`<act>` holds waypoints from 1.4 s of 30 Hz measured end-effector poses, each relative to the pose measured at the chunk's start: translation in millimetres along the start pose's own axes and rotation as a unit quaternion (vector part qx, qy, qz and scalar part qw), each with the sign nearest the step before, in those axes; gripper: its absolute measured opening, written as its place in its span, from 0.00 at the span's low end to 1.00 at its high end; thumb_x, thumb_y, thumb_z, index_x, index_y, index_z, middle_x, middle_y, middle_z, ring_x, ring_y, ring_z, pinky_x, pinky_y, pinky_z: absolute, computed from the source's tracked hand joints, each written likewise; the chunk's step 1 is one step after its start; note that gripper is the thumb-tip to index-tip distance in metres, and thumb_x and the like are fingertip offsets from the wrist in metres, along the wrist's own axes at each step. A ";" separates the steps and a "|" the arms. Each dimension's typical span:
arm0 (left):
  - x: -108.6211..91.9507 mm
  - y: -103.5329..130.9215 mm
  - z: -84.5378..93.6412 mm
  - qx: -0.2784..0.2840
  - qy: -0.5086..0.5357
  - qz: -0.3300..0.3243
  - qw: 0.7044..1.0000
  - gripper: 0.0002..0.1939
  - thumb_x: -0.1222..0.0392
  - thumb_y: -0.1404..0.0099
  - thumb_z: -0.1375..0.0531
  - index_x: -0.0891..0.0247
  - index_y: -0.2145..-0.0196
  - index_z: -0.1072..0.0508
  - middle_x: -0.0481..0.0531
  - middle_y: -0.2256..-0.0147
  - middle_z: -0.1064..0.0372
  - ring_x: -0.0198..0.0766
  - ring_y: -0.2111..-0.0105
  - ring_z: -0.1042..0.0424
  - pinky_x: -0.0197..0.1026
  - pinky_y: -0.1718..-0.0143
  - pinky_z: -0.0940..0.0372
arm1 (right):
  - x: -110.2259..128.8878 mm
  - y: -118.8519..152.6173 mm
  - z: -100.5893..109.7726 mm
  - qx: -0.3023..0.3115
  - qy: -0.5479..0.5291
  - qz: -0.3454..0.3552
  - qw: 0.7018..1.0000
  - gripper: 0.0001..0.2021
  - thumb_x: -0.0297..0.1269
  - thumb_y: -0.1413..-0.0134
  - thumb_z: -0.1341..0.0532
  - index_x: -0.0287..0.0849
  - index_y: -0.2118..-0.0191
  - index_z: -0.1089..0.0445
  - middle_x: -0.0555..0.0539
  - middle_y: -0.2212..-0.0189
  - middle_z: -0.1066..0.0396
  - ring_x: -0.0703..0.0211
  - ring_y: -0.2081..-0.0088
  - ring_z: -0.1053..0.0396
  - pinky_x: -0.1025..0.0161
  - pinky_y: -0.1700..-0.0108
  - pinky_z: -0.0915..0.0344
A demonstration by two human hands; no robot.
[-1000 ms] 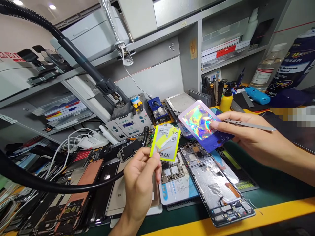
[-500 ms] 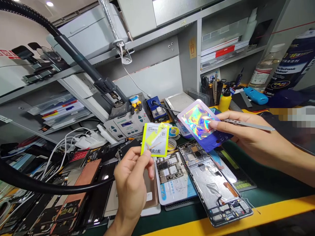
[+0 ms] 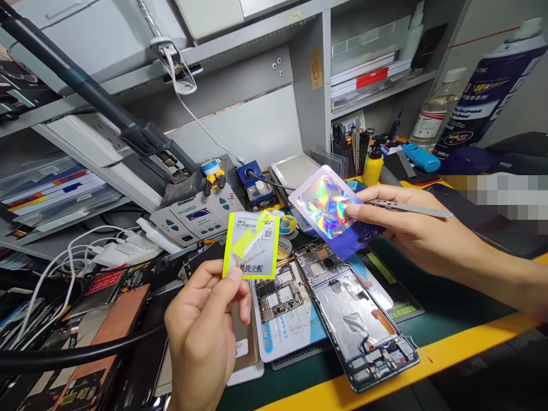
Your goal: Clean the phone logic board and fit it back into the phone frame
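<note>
Between thumb and fingers, my left hand (image 3: 205, 325) pinches the lower left corner of a small yellow-edged packet (image 3: 257, 260) with a label and a thin flex strip showing. My right hand (image 3: 402, 220) grips a holographic and purple pouch (image 3: 327, 208), along with metal tweezers (image 3: 411, 210) that point off to the right. Below the pouch lies an opened phone frame (image 3: 355, 319), its inside facing up. Left of the frame, a bare circuit board (image 3: 280, 294) rests on a white and blue pad (image 3: 291, 337).
Phone parts (image 3: 107, 337) crowd the left side under a black hose (image 3: 85, 354). Behind stand a grey soldering station (image 3: 197, 217), a yellow bottle (image 3: 374, 165) and a large spray can (image 3: 483, 97). A dark phone-like slab (image 3: 466, 222) lies at right.
The view has shifted right and closer, so most things appear further left. Both hands keep their holds; the yellow-edged packet looks larger and its print is clearer.
</note>
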State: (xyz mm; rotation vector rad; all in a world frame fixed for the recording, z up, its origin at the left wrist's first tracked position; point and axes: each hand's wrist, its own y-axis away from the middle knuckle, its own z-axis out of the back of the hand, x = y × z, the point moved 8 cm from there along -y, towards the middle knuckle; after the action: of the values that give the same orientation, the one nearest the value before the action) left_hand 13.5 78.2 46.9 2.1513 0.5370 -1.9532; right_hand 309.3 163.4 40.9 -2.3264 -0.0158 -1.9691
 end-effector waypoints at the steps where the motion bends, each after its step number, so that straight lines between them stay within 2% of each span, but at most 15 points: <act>1: -0.1 0.2 0.2 0.000 -0.001 0.000 1.000 0.15 0.52 0.43 0.22 0.62 0.71 0.20 0.46 0.78 0.29 0.30 0.81 0.33 0.31 0.78 0.37 | 0.0 0.5 -0.3 0.003 0.000 0.000 1.000 0.23 0.54 0.59 0.13 0.44 0.64 0.14 0.48 0.67 0.17 0.59 0.67 0.25 0.63 0.65 0.32; 7: 1.8 1.0 -1.2 0.002 -0.003 0.007 1.000 0.15 0.52 0.44 0.20 0.61 0.71 0.20 0.46 0.78 0.29 0.30 0.81 0.33 0.31 0.79 0.38 | -2.6 1.0 1.2 0.009 0.003 0.004 1.000 0.19 0.49 0.57 0.13 0.45 0.63 0.14 0.50 0.68 0.16 0.60 0.67 0.25 0.66 0.65 0.33; 17: 2.0 0.5 -2.5 0.012 0.002 0.009 1.000 0.16 0.51 0.44 0.20 0.61 0.70 0.20 0.46 0.77 0.28 0.30 0.81 0.32 0.31 0.79 0.37 | -5.5 -2.1 4.8 0.005 0.015 0.010 1.000 0.23 0.56 0.58 0.13 0.47 0.63 0.13 0.49 0.67 0.16 0.59 0.67 0.25 0.65 0.65 0.33; 24: 7.4 0.3 1.6 0.038 0.000 0.018 0.999 0.15 0.51 0.39 0.21 0.62 0.68 0.19 0.47 0.76 0.27 0.31 0.80 0.31 0.32 0.78 0.34 | -4.2 -0.9 5.4 0.001 0.025 0.015 1.000 0.23 0.57 0.57 0.14 0.46 0.64 0.14 0.49 0.68 0.17 0.60 0.67 0.28 0.65 0.68 0.38; 31: 9.3 1.2 4.1 0.055 -0.004 0.022 0.998 0.16 0.49 0.36 0.22 0.61 0.66 0.20 0.46 0.75 0.28 0.30 0.79 0.31 0.32 0.76 0.34 | -6.2 -2.8 4.6 0.014 0.034 0.012 0.999 0.20 0.55 0.53 0.15 0.47 0.63 0.14 0.50 0.67 0.18 0.58 0.67 0.27 0.64 0.67 0.37; 37: 15.8 7.6 -13.0 0.093 -0.035 0.050 0.994 0.20 0.43 0.36 0.23 0.63 0.67 0.19 0.46 0.74 0.27 0.28 0.80 0.33 0.31 0.77 0.38 | -8.9 0.8 1.2 0.039 0.044 0.004 0.998 0.21 0.55 0.53 0.15 0.46 0.61 0.14 0.48 0.66 0.17 0.55 0.66 0.25 0.62 0.66 0.33; 42: 20.0 19.0 -30.3 0.121 -0.056 0.075 0.988 0.21 0.43 0.38 0.23 0.64 0.70 0.20 0.47 0.75 0.27 0.26 0.81 0.35 0.31 0.77 0.42 | -8.9 8.2 -10.1 0.092 0.059 -0.002 0.994 0.21 0.58 0.50 0.17 0.46 0.64 0.14 0.47 0.66 0.16 0.53 0.64 0.24 0.61 0.63 0.30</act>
State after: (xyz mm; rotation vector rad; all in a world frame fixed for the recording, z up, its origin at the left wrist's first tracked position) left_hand 50.1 74.8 28.8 2.1275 0.1186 -2.1323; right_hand 298.4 154.9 33.2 -2.0973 -0.1854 -2.0101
